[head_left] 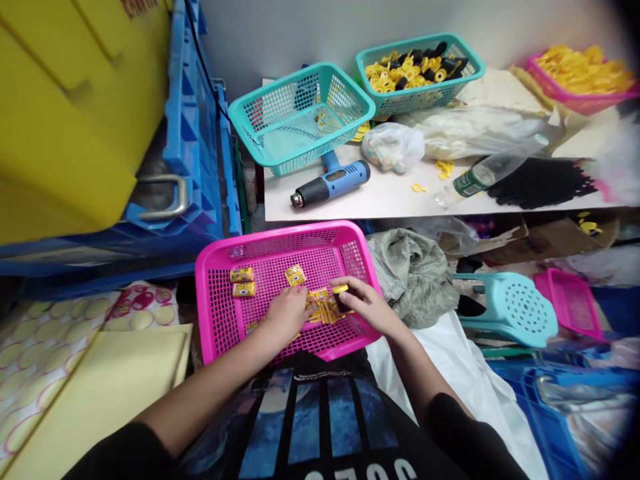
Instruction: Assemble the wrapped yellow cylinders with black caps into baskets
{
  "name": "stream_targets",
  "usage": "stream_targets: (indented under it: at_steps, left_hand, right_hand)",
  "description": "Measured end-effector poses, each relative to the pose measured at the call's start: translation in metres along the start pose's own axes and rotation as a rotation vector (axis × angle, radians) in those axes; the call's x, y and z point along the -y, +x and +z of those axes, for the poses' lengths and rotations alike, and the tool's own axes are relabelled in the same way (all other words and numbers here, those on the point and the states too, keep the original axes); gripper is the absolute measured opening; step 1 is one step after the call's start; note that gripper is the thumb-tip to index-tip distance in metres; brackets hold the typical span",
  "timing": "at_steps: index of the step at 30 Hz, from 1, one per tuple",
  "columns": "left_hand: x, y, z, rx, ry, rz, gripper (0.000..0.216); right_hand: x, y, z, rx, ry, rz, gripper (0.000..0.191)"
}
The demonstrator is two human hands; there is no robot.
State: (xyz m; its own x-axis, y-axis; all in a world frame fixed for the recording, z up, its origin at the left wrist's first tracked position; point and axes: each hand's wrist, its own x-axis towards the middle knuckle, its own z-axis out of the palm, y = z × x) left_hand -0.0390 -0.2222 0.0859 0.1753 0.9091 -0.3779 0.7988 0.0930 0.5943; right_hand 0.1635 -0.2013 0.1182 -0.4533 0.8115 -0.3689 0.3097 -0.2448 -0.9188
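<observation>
Two wrapped pieces (244,289) look done near the basket's (280,233) left edge, wrappers (325,311) remain, my right hand (367,304) grips a black piece (342,302), left hand (285,309) unclear.

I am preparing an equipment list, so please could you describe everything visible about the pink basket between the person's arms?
The pink basket looks like plastic: roughly rectangular, with rounded corners, a smooth rim and perforated walls and floor. It sits upright, close against the person's dark shirt. Yellow wrapped pieces rest on its floor. The left hand and right hand reach inside; whether they touch it is unclear. Its underside is hidden.
</observation>
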Motion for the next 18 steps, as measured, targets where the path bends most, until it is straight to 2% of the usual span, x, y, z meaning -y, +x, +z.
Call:
stream_targets:
  at_steps: [3,7,9,11,14,16,18]
  left_hand:
    - [0.008,0.006,0.009,-0.021,-0.100,-0.065,0.023]
    - [0.017,0.003,-0.006,-0.002,-0.282,-0.126,0.020]
    - [0.015,-0.004,-0.018,0.028,-0.375,-0.123,0.029]
    - [0.010,-0.012,-0.029,0.042,-0.480,-0.103,0.043]
    - [0.000,-0.020,-0.039,-0.023,-0.672,-0.079,0.062]
    - [-0.004,-0.021,-0.042,-0.097,-0.807,-0.091,0.061]
    - [-0.004,-0.021,-0.044,-0.157,-0.892,-0.111,0.043]
  right_hand:
    - [-0.008,0.004,-0.007,-0.102,0.169,0.001,0.036]
    - [-0.010,0.014,0.003,-0.111,0.359,0.020,0.031]
    - [-0.004,0.020,0.010,-0.081,0.321,0.033,0.028]
    - [0.004,0.027,0.018,-0.053,0.177,0.004,0.028]
    - [0.012,0.036,0.029,-0.003,-0.013,-0.057,0.027]
    - [0.014,0.040,0.036,-0.035,-0.010,-0.042,0.030]
    - [0.015,0.042,0.041,-0.100,0.069,-0.005,0.037]
